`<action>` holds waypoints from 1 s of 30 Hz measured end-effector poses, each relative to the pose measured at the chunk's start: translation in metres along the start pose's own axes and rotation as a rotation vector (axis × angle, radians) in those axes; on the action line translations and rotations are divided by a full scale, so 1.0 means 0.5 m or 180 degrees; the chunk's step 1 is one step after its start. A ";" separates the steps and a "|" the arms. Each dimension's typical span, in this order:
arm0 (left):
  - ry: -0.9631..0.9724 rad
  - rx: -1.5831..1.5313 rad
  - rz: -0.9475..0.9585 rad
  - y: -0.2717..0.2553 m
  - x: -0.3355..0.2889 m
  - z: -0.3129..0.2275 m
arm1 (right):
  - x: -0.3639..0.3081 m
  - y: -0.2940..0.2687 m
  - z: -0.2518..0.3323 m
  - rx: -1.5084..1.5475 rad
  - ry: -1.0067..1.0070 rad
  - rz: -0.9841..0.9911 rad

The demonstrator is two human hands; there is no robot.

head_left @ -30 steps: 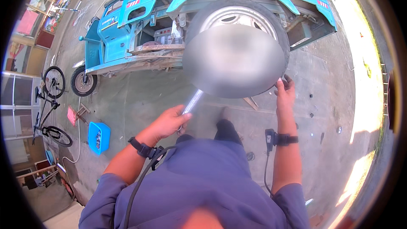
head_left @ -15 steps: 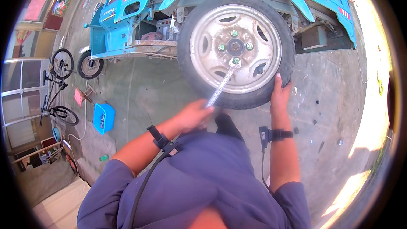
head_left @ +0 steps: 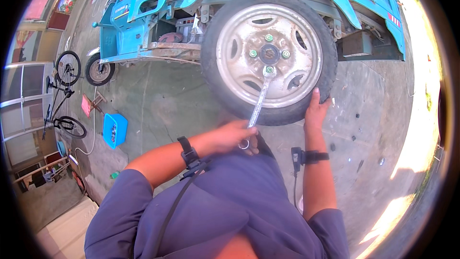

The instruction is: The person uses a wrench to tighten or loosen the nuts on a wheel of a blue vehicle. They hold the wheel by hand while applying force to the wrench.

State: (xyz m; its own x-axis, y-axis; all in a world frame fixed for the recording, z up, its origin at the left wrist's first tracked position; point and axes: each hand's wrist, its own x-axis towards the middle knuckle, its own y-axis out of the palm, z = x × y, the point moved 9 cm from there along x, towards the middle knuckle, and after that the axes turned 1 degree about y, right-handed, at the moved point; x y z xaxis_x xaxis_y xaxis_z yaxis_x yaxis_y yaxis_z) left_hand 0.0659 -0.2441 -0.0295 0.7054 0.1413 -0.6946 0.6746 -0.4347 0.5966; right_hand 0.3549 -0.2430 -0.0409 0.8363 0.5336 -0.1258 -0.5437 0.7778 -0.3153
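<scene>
At far left, bicycles (head_left: 64,93) lean by a glass front, a blue tray (head_left: 115,130) sits on the concrete floor (head_left: 163,105), and a small front wheel (head_left: 99,71) marks the nose of the blue three-wheeled vehicle (head_left: 143,14).

Moving right to centre: my left hand (head_left: 237,135) is clenched around the near end of a long spanner (head_left: 258,105). Its fingers (head_left: 244,139) wrap the shaft just above the ring end, which pokes out below the fist. The spanner runs up and slightly right from them, its far head seated on the lowest green wheel nut (head_left: 269,70), just under the hub (head_left: 269,53) of the big rear wheel (head_left: 269,56).

Right of that, my right hand (head_left: 314,110) lies flat against the tyre's lower right edge, fingers spread and gripping nothing, only bracing.

Risks, as I judge them:
- the head looks only shallowly seated; a hard pull could slip it off and round the nut.
- a sudden slip would throw my left knuckles toward the concrete or the tyre.
- if the wheel is off the ground, it may turn under load; the bracing hand alone may not stop it.
- I cannot tell how the vehicle is supported.
</scene>
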 end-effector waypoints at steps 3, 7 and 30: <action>-0.0149 -0.0232 0.0166 0.023 0.010 0.005 | 0.007 -0.003 0.017 -0.0136 -0.0045 0.0052; -0.0261 -0.0423 0.0270 0.035 0.023 0.016 | 0.006 0.002 0.022 0.0048 -0.0029 0.0137; 0.0322 0.1198 -0.0888 -0.086 -0.049 -0.130 | 0.206 0.043 0.192 -0.1098 -0.0677 0.0517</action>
State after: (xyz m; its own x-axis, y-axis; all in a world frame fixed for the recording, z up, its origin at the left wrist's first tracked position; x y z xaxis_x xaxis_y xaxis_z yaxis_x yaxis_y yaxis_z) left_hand 0.0337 -0.1709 -0.0121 0.5388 0.3763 -0.7538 0.7287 -0.6571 0.1928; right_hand 0.4223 -0.1394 0.0299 0.6891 0.7246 -0.0144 -0.5815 0.5409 -0.6078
